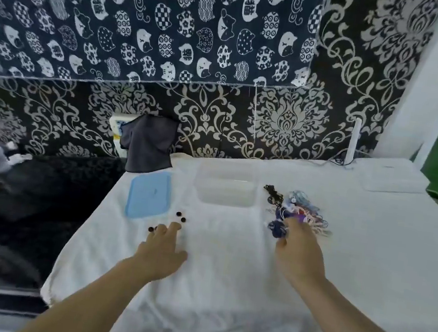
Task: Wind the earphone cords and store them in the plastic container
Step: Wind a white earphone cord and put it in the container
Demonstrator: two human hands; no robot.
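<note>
While the left hand (162, 247) is lying flat with straight fingers by three dark buttons (181, 217), the right hand (298, 255) is pinching the tangled earphone cords (297, 208) beside the clear container (225, 186); its blue lid (148, 194) is sitting apart on the white cloth (223, 292).

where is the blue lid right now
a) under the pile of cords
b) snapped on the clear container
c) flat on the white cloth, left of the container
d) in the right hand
c: the blue lid lies flat on the white cloth, left of the open clear container, with neither hand holding it.
</note>
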